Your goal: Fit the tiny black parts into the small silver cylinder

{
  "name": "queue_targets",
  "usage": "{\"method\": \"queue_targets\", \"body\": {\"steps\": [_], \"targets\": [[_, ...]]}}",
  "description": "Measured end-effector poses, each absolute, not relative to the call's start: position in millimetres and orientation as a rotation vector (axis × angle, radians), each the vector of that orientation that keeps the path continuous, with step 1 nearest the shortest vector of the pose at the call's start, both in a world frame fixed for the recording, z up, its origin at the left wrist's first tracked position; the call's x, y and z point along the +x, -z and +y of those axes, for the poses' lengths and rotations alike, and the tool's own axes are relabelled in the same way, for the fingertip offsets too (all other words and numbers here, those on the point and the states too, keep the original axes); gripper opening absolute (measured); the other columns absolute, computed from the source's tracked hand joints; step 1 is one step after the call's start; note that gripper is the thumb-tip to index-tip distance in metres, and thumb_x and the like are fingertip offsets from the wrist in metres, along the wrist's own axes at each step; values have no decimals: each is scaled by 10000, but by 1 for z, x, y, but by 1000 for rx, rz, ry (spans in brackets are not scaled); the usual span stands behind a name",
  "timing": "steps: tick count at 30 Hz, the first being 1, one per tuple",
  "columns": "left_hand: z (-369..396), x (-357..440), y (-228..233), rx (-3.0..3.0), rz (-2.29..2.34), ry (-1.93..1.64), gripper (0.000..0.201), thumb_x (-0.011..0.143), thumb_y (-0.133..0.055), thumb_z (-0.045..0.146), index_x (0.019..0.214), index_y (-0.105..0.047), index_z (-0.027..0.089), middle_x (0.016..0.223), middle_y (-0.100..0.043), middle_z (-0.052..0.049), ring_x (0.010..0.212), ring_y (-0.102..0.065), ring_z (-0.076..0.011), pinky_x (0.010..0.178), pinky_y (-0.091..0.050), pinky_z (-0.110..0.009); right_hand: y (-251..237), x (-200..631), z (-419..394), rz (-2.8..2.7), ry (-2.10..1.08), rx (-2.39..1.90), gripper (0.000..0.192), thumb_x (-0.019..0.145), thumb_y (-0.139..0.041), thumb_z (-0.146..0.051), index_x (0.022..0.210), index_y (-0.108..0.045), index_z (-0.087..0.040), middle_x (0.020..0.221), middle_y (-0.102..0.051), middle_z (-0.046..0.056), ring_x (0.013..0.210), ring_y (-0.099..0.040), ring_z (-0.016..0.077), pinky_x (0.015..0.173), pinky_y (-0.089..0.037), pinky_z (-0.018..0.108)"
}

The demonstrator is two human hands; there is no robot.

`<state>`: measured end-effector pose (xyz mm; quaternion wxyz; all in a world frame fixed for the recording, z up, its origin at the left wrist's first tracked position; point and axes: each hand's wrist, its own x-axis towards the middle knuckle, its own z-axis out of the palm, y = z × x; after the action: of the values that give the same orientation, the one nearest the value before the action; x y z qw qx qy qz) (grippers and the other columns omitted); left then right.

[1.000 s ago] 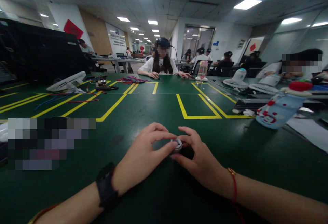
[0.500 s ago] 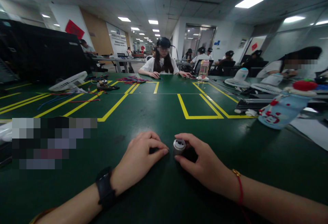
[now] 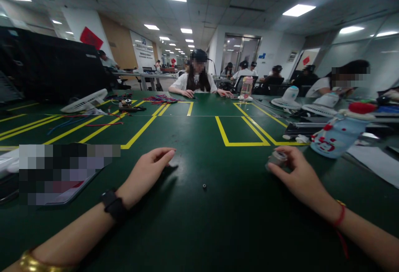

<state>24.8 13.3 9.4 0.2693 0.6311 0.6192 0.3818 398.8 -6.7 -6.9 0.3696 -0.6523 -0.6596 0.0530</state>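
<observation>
The right hand [image 3: 299, 176] grips a small grey cylinder [image 3: 276, 158] between thumb and fingers, just above the green counter [image 3: 199, 222]. Just beyond that hand lies a pale blue bottle [image 3: 338, 135] on its side, and yellow tape lines [image 3: 240, 142] run just ahead. The left hand [image 3: 146, 174] rests palm down on the counter, fingers curled loosely, holding nothing. Between the two hands, nearer the left, a tiny dark part [image 3: 204, 186] lies alone. Outside the left hand sits a flat blurred object [image 3: 65, 172]. A person [image 3: 195, 82] sits across the counter.
</observation>
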Motion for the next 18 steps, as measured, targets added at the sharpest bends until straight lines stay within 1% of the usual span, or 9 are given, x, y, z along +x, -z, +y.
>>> {"method": "queue_targets", "body": {"steps": [3,6,8,10,12,14,16,17,18], "targets": [[17,23,-3,1663,1702,-1066,419,814,-512,536,1032,-675,216,965,-709,-34,805,-636,-212,691,-460,-285,9,463,-9,-1521,58,-1917,560,696,-602,-505,1133,-475,-179,1000,-586,107,789,-598,217,674,-496,359],[17,24,1,1654,1704,-1086,379,801,-542,524,992,-687,231,975,-712,-24,804,-634,-206,708,-450,-287,9,507,-17,-1466,49,-2064,549,703,-586,-529,1109,-479,-175,1012,-589,148,806,-604,240,671,-486,351],[16,25,2,1652,1699,-1096,376,799,-544,525,990,-688,234,978,-712,-23,812,-633,-207,718,-448,-291,9,518,-22,-1482,53,-2135,578,709,-579,-546,1137,-467,-173,1067,-575,169,866,-602,256,701,-476,350],[17,25,2,1652,1693,-1102,381,798,-544,529,991,-689,234,979,-713,-23,821,-635,-209,722,-450,-293,8,513,-24,-1521,263,-2153,688,687,-589,-580,1199,-448,-142,1149,-531,210,1007,-555,316,784,-448,397],[17,25,2,1652,1685,-1107,386,790,-549,535,980,-694,232,974,-718,-23,836,-638,-216,718,-455,-291,5,488,-25,-1595,591,-2008,788,682,-587,-591,1276,-407,-105,1261,-449,239,1175,-432,369,911,-368,464],[17,26,2,1649,1679,-1113,390,781,-554,539,968,-698,228,968,-722,-25,855,-641,-224,710,-459,-289,1,446,-27,-1799,722,-1747,709,734,-559,-548,1303,-411,-152,1330,-409,183,1241,-354,353,978,-285,500],[17,26,3,1647,1675,-1116,391,777,-559,538,967,-698,225,970,-722,-29,867,-641,-228,711,-461,-291,-2,393,-30,-2118,527,-1512,487,811,-519,-462,1253,-477,-261,1302,-464,78,1190,-405,276,965,-292,473],[17,25,3,1647,1676,-1116,391,776,-561,536,969,-697,225,969,-722,-31,864,-641,-228,712,-461,-293,-2,365,-30,-2271,341,-1434,425,839,-504,-428,1244,-493,-298,1273,-493,48,1156,-429,239,944,-312,440],[17,25,3,1647,1678,-1118,391,775,-563,535,971,-696,225,968,-722,-32,859,-640,-226,714,-460,-295,-2,337,-30,-2370,167,-1368,418,852,-500,-414,1259,-489,-318,1256,-508,35,1123,-444,216,917,-330,412]]}}
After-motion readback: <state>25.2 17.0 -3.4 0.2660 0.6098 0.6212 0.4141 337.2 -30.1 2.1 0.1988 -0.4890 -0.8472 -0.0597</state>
